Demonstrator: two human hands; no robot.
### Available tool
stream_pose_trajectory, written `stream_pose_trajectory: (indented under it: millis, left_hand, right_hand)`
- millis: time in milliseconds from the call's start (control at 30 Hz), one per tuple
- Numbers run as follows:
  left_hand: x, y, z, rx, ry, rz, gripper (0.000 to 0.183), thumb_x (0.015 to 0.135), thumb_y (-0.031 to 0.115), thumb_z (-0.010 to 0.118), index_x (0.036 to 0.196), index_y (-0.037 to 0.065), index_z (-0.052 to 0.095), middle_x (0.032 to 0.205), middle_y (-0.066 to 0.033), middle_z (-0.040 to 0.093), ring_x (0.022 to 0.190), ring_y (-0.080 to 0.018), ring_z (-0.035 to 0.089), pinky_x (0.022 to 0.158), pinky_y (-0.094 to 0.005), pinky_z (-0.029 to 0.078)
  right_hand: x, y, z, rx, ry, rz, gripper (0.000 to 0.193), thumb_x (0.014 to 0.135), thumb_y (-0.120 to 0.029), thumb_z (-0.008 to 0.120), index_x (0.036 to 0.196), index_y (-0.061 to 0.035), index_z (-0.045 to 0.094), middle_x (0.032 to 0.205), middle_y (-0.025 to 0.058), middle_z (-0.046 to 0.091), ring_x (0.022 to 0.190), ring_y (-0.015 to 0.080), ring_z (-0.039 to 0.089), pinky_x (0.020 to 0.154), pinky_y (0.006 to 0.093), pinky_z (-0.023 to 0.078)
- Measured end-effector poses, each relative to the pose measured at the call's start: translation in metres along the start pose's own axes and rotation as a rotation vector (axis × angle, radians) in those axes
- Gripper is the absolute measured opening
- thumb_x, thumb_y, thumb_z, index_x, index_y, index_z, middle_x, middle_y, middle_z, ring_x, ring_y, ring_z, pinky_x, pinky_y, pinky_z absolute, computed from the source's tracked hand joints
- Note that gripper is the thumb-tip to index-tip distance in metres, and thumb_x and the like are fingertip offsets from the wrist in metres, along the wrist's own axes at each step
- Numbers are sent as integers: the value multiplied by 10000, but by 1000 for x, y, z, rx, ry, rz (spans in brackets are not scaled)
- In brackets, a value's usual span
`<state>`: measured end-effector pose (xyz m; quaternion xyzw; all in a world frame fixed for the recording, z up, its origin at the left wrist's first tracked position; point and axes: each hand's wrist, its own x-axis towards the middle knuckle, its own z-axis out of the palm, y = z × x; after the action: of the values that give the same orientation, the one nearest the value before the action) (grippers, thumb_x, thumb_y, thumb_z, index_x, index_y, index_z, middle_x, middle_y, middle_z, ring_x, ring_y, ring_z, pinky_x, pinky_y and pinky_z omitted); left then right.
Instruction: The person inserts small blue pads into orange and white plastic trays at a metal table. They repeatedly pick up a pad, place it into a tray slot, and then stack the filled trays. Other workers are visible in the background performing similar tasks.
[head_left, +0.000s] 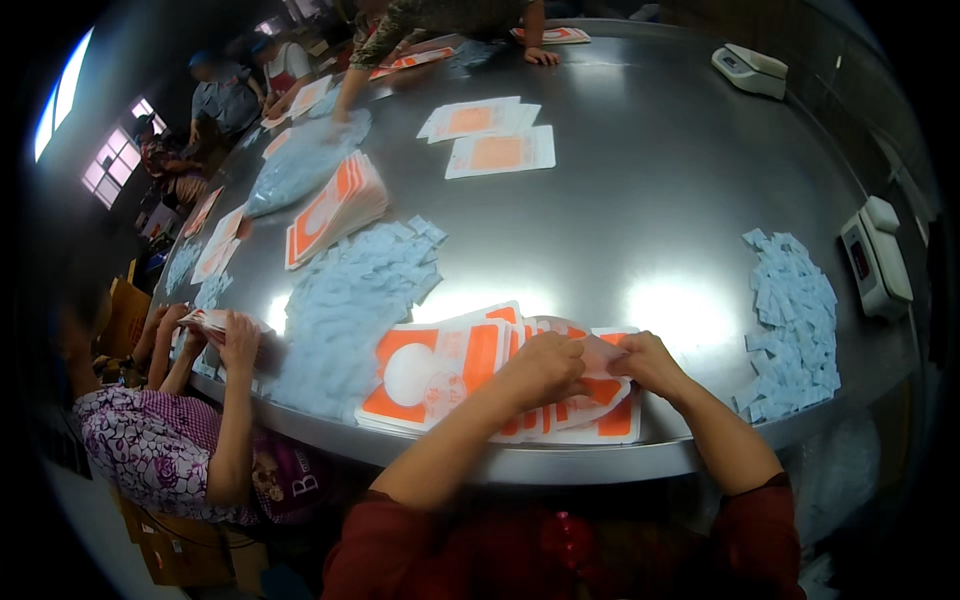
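Observation:
A stack of flat orange-and-white printed bags (410, 380) lies fanned out at the table's near edge, right in front of me. My left hand (548, 370) is closed on the top part of one such bag (603, 352). The fingers of my right hand (650, 363) pinch the same bag's other side, close to the left hand. Its mouth is partly hidden by my fingers, so what is inside cannot be seen. Small pale blue sachets (350, 300) are heaped left of the stack, and a second heap of sachets (795, 325) lies at the right.
White scales (877, 255) stand along the right edge, another scale (750, 70) farther back. More bags (340, 205) and loose bags (500, 152) lie on the metal table (620, 210). At left a co-worker's hands (238, 340) hold bags; another person leans over a clear sack (305, 165).

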<state>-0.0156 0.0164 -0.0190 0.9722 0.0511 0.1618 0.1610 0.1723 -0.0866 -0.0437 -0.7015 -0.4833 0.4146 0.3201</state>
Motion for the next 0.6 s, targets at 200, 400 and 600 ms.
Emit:
stream_pose_trajectory:
  millis: [200,400,600]
  left_hand:
    - [3,0,2,0,111,19,294,569,162,804,576,36,538,640,-71,485,606,-247,513,551,-366,433]
    - [6,5,1,-1,75,22,270,604,185,806,620,27,588,641,-74,490,604,-238,509,550,-352,427]
    - [2,3,5,26,50,-15,334,609,202,801,573,25,520,638,-74,478,604,-244,498,556,-360,413]
  right_hand:
    - [-15,-19,-20,187,8,97,198,736,-159,610,750,37,631,649,105,629,566,209,604,521,326,469]
    - [-24,33,-130,-507,578,48,270,803,-249,578,876,-1,653,778,127,651,718,239,619,634,358,487]
    - [-6,113,-190,-970,702,374,337,780,-353,598,904,-42,632,902,169,651,860,348,627,737,452,485]
